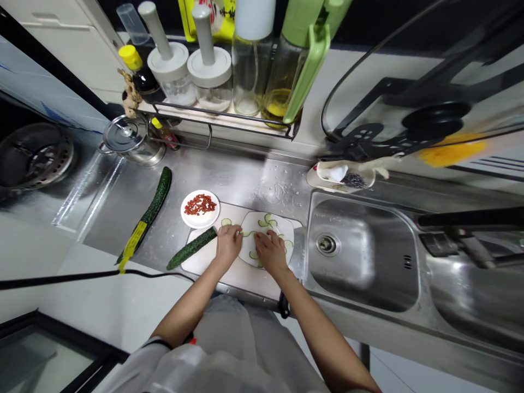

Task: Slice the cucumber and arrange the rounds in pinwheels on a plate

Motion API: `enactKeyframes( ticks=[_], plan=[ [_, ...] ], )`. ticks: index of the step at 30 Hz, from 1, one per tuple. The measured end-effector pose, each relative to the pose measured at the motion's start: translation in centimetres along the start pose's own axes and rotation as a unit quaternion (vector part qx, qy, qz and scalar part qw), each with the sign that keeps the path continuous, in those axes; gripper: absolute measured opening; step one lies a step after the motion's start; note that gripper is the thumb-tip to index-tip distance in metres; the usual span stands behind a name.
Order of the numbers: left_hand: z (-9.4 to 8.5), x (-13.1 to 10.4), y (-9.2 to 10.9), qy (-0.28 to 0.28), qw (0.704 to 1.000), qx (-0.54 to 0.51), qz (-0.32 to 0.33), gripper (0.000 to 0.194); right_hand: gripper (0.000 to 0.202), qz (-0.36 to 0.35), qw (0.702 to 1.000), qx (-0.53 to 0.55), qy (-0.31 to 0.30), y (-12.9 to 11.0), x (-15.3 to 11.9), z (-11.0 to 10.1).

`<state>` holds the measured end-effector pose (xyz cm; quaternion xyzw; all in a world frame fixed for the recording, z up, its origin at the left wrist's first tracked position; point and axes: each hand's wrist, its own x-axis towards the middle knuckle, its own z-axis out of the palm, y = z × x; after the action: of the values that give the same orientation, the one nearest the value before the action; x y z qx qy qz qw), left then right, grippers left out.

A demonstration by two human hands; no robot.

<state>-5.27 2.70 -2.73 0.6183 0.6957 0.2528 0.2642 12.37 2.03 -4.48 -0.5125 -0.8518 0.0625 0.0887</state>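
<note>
A white plate (248,222) with several thin cucumber slices (268,220) laid in curved patterns rests on a white cutting board (241,275). My left hand (229,243) is at the plate's left edge, its fingers pinched together; what they hold is too small to make out. Over the plate's lower middle is my right hand (270,250), fingers curled close to the slices, and whether it grips one is unclear. One round slice (226,222) lies on the board just above my left hand. A cut cucumber (192,248) lies across the board's left end.
A small white dish (200,219) holds red pieces. Farther left lies a whole cucumber (154,204) with a yellow label. A lidded pot (137,143) stands at the back left, below a rack (223,117) of jars and bottles. The sink (364,254) is on the right.
</note>
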Motion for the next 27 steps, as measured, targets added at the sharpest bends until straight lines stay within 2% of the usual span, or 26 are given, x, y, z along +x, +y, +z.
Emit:
enactKeyframes(
  ticks=[16, 20, 23, 27],
  plan=[
    [-0.1, 0.2, -0.2, -0.012, 1.000, -0.003, 0.003, 0.020, 0.034, -0.010, 1.000, 0.008, -0.003, 0.0, -0.3, 0.0],
    [-0.7, 0.4, -0.2, 0.001, 1.000, -0.001, 0.009, 0.023, 0.033, 0.005, 1.000, 0.023, 0.010, 0.0, -0.5, -0.1],
    [-1.7, 0.7, 0.2, 0.032, 0.997, 0.072, 0.004, 0.029, 0.031, 0.028, 0.998, 0.041, 0.035, -0.2, -0.7, -0.4],
    [-2.7, 1.1, 1.2, 0.072, 0.969, 0.231, -0.061, 0.023, 0.026, 0.058, 0.994, 0.064, 0.064, -0.6, -1.0, -1.2]
  ],
)
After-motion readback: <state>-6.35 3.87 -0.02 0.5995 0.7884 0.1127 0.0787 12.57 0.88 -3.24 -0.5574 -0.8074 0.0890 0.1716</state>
